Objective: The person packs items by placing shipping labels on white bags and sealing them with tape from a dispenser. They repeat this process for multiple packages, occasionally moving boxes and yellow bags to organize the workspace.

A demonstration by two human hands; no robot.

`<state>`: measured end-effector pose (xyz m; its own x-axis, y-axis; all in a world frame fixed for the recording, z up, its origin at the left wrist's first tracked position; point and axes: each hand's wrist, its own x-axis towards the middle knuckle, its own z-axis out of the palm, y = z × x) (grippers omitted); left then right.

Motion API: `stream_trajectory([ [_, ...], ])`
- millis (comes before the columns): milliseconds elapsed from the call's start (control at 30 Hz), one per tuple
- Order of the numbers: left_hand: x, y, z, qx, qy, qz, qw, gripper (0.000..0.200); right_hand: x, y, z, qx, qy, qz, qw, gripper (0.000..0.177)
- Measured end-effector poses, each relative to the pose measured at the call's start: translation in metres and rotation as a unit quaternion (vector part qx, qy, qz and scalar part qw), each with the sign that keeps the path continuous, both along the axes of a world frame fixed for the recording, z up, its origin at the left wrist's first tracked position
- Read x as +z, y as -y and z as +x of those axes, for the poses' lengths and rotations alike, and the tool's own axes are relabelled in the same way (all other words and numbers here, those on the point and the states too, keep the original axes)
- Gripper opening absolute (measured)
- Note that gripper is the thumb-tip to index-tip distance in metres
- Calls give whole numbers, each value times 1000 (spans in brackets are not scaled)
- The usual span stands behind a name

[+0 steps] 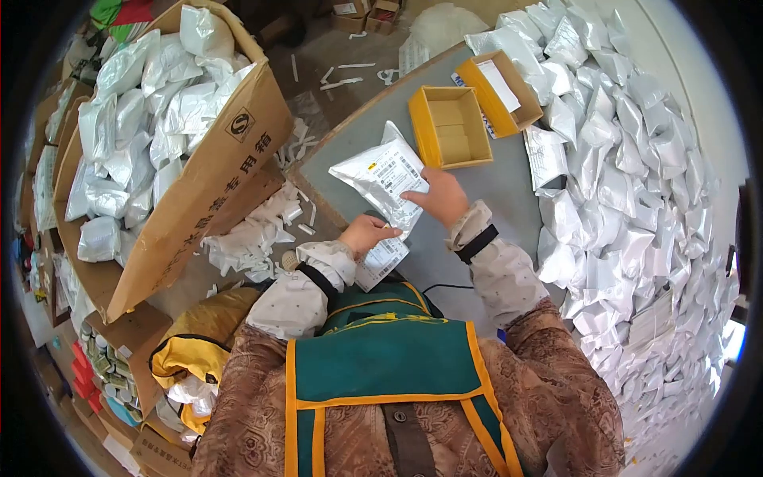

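Note:
A silvery-white plastic mailer bag [367, 171] with printed shipping labels and a small yellow mark lies tilted over the grey tabletop in front of me. My right hand [442, 199] grips its right side, the thumb pressed on the label face. Close to the bag's lower end, my left hand [367, 235] is closed, its thumb pointing right. A printed label sheet [383, 264] sticks out below the left fingers, which appear to pinch it. Part of that sheet is hidden by the hand.
Two yellow cardboard boxes [427, 127] stand at the table's [497, 187] far side. A heap of silvery mailer bags [612, 183] fills the right. At left, a large carton [230, 159] holds more bags. Paper strips [250, 242] are piled beside the table's left edge.

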<state>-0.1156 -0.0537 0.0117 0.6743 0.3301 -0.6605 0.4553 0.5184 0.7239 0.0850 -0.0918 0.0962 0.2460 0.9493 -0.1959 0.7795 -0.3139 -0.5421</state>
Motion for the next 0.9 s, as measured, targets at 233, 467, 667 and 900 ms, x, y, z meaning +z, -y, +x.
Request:
stream_trajectory([
  [233,7,-1,0,20,18,-70,997,32,13,2,-2,2,83,-21,996,51],
  [467,-4,-1,5,-21,14,-146,989,49,4,-2,11,11,12,-37,999,49],
  [667,27,-4,5,4,64,-262,963,46,6,2,14,16,-27,-14,999,48],
  [900,-8,4,10,49,33,-203,978,30,-13,12,17,-8,-17,3,1000,52],
])
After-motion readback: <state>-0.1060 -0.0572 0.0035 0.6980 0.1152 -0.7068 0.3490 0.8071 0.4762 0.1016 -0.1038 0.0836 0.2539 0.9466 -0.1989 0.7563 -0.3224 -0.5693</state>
